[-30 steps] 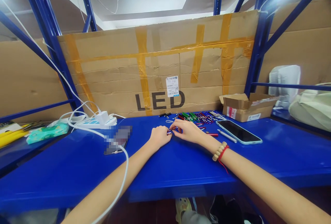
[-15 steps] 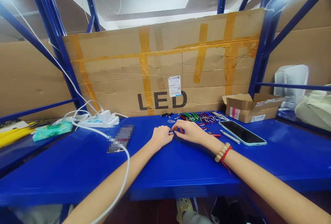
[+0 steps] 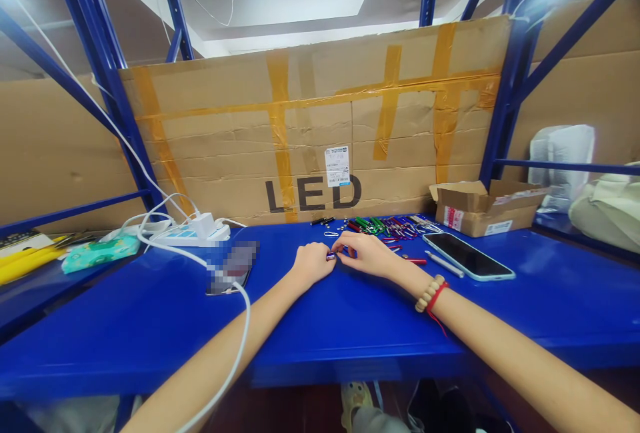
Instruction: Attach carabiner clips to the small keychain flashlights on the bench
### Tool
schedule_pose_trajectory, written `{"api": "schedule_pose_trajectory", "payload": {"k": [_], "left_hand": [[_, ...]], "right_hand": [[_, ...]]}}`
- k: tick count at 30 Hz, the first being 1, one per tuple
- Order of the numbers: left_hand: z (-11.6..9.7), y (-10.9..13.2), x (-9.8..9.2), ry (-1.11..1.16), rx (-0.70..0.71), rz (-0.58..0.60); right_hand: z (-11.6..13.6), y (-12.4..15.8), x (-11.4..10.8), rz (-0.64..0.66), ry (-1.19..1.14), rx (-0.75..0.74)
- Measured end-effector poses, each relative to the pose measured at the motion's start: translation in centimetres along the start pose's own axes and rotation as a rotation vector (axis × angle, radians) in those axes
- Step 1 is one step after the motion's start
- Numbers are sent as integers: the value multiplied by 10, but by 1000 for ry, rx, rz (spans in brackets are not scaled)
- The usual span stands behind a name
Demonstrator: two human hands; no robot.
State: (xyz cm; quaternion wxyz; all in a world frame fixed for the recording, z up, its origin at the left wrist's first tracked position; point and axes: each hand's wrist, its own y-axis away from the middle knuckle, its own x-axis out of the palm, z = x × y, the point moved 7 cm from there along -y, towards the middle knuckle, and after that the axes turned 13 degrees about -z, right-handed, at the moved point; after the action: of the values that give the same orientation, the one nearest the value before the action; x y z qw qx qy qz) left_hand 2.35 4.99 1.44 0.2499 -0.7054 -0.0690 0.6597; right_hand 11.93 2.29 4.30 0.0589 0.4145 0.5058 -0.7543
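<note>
My left hand (image 3: pixel 313 264) is closed around a small shiny purple-blue metal tube (image 3: pixel 331 256), whose end pokes out between thumb and fingers. Just to its right, the thumb and index finger of my right hand (image 3: pixel 364 254) pinch at the tube's end. Any small part between those fingertips is too tiny to make out. Behind the right hand lies a pile of coloured metal tubes (image 3: pixel 395 226) in green, red and purple, some with silvery clips or rings. A red tube (image 3: pixel 416 261) rests beside the right wrist.
A phone (image 3: pixel 469 257) and a white pen (image 3: pixel 445 264) lie at right, before an open cardboard box (image 3: pixel 487 210). On the left are a partly blurred phone (image 3: pixel 237 270), a power strip (image 3: pixel 185 234) and a white cable (image 3: pixel 245 333) hanging across my left forearm. Cardboard (image 3: pixel 230 153) stands behind.
</note>
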Motion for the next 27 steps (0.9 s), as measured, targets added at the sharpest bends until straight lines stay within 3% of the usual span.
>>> {"api": "schedule_pose_trajectory", "payload": {"k": [10,27], "left_hand": [[7,0,-5,-1,-100,-36],[6,0,-5,-12,-100,-19]], "right_hand": [[-1,-1,0,24,14,27],[-1,-1,1,25,5,16]]}}
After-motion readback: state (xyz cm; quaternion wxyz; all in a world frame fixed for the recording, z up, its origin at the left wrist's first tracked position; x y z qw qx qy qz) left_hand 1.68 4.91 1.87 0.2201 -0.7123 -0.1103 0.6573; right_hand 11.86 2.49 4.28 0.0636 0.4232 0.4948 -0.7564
